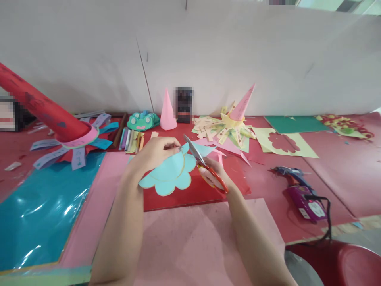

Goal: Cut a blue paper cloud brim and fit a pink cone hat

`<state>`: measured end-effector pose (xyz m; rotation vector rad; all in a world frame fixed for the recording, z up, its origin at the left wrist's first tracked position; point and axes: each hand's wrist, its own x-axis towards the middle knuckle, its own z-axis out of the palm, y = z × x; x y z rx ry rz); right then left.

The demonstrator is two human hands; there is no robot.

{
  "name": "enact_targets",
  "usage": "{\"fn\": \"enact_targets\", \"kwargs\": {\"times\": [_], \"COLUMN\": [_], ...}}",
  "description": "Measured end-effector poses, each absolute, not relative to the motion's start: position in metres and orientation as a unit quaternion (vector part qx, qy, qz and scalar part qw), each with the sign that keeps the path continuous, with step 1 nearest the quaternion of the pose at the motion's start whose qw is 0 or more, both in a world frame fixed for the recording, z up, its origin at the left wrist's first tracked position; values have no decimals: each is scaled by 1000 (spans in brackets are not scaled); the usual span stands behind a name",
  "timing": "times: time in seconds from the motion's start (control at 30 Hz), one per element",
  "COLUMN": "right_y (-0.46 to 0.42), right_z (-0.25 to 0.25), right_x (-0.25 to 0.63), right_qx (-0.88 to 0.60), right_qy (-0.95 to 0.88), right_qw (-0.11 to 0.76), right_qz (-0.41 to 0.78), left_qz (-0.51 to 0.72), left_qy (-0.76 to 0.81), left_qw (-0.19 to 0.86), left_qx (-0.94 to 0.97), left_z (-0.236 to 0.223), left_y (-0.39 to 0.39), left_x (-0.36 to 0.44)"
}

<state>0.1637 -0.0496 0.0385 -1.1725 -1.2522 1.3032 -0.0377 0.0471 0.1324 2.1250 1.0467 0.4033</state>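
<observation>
My left hand (156,153) is closed on the upper edge of a light blue scalloped paper shape (169,174) and holds it above a red sheet (190,194). My right hand (216,174) grips red-handled scissors (205,167) by their loops. The silver blades point up and left and meet the blue paper at its top edge. A loose blue flap hangs to the right of the blades.
A red paper cone with blue strips (59,123) lies at left above a shiny teal sheet (41,206). A pink cone (167,111), a frog-shaped cutout (141,121) and a yellow strip decoration (229,127) stand at the back. A purple glue gun (303,196) lies at right.
</observation>
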Motion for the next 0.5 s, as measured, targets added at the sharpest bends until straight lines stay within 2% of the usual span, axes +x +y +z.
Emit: {"fn": "enact_targets", "kwargs": {"times": [0.17,0.5], "right_y": [-49,-48], "right_z": [40,44], "right_x": [162,153], "right_qx": [-481,-489], "right_qy": [-497,-421], "right_qw": [484,613], "right_qz": [536,456], "left_qz": [165,247], "left_qy": [412,429], "left_qw": [359,340], "left_qx": [821,800], "left_z": [132,127], "left_y": [48,48], "left_x": [-37,-27]}}
